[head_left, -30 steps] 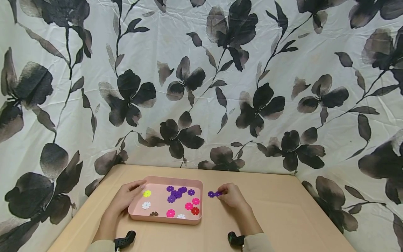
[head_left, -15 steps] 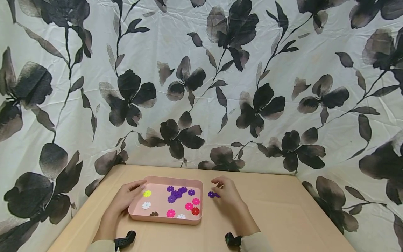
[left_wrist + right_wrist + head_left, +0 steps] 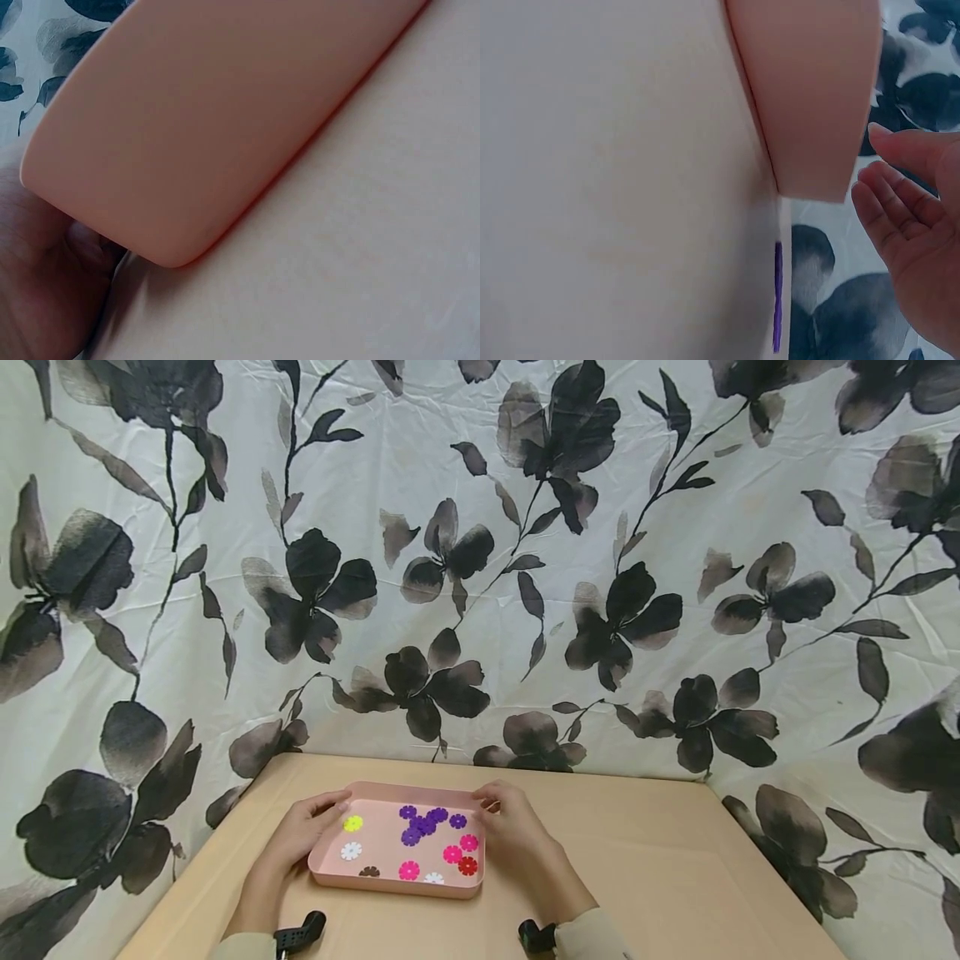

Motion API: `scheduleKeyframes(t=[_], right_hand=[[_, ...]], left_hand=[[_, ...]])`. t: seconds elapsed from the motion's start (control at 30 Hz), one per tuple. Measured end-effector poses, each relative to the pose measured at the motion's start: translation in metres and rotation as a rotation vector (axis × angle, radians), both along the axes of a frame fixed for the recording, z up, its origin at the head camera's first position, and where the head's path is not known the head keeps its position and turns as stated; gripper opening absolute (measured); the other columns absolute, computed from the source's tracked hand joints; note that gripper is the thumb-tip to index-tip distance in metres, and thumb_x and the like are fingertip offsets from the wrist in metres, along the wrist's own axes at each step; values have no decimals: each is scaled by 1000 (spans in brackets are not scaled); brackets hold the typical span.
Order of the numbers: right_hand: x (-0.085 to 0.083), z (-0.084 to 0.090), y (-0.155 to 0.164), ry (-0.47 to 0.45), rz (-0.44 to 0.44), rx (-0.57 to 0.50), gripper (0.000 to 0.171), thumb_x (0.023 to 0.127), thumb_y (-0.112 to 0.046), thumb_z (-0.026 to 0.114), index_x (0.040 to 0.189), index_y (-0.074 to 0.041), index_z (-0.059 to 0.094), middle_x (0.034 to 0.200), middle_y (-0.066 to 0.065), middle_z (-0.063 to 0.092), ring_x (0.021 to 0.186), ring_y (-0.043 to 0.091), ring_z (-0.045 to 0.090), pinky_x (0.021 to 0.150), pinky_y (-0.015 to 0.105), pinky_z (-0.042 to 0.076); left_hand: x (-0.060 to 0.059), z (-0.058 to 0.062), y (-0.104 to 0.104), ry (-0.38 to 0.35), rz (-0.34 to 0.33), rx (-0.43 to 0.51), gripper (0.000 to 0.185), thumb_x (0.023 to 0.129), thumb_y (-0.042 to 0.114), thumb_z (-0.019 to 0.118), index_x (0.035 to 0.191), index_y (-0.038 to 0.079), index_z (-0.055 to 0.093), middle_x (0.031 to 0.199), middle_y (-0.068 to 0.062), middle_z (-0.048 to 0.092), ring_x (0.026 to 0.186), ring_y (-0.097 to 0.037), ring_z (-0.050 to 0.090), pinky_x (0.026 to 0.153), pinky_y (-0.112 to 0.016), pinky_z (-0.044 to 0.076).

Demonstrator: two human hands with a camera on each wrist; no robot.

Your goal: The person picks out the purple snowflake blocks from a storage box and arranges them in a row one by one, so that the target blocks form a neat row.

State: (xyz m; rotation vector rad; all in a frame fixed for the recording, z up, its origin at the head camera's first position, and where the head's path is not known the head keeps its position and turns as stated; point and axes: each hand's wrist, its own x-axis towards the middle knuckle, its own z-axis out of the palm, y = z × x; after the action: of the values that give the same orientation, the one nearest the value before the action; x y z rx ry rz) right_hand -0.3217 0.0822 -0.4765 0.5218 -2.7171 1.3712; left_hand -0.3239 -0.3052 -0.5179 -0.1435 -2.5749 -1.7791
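Observation:
A pink tray (image 3: 396,887) lies on the table with flower-shaped pieces in it. My left hand (image 3: 298,833) holds the tray's left side near its far corner; the left wrist view shows that hand behind the tray wall (image 3: 187,135). At the opposite side, my right hand (image 3: 517,827) hovers by the far right corner, fingers loosely bent. In the right wrist view, thumb and fingers of the right hand (image 3: 922,225) are apart with nothing between them. Purple pieces (image 3: 778,296) lie edge-on on the table there; in the head view the right hand hides them.
Inside the tray are a cluster of purple flower pieces (image 3: 423,825), a yellow one (image 3: 352,822), a red one (image 3: 467,866), several pink ones (image 3: 408,870), white ones (image 3: 351,852) and a brown one (image 3: 369,872). A floral cloth (image 3: 525,568) hangs behind the table (image 3: 645,852).
My right hand has let go of the joined purple pieces on the table and moved left to the tray's right rim. The left hand has stayed on the tray.

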Motion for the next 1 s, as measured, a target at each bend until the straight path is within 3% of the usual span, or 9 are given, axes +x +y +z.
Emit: scheduleKeyframes(t=[0.4, 0.63, 1.0], right_hand=[[-17, 0, -25, -27, 95, 178, 33, 95, -5, 73, 127, -8, 74, 109, 8, 68, 91, 14, 60, 76, 21, 58], [-23, -3, -34, 22, 108, 331, 32, 93, -7, 76, 126, -9, 75, 102, 6, 69, 85, 11, 59, 75, 19, 56], [-24, -3, -45, 69, 104, 565, 23, 91, -12, 81, 114, -14, 78, 103, -1, 72, 89, 9, 60, 94, 31, 60]], left_hand=[[1, 0, 1, 0, 1, -9, 51, 107, 36, 59, 151, 11, 55, 159, -16, 49, 152, -39, 39, 122, -55, 36], [2, 1, 1, 10, 4, -18, 51, 107, 36, 59, 152, 11, 55, 159, -16, 49, 151, -39, 40, 122, -56, 36], [0, 1, 1, 9, 6, -22, 50, 108, 35, 58, 152, 11, 55, 159, -16, 49, 152, -40, 38, 123, -57, 34]])
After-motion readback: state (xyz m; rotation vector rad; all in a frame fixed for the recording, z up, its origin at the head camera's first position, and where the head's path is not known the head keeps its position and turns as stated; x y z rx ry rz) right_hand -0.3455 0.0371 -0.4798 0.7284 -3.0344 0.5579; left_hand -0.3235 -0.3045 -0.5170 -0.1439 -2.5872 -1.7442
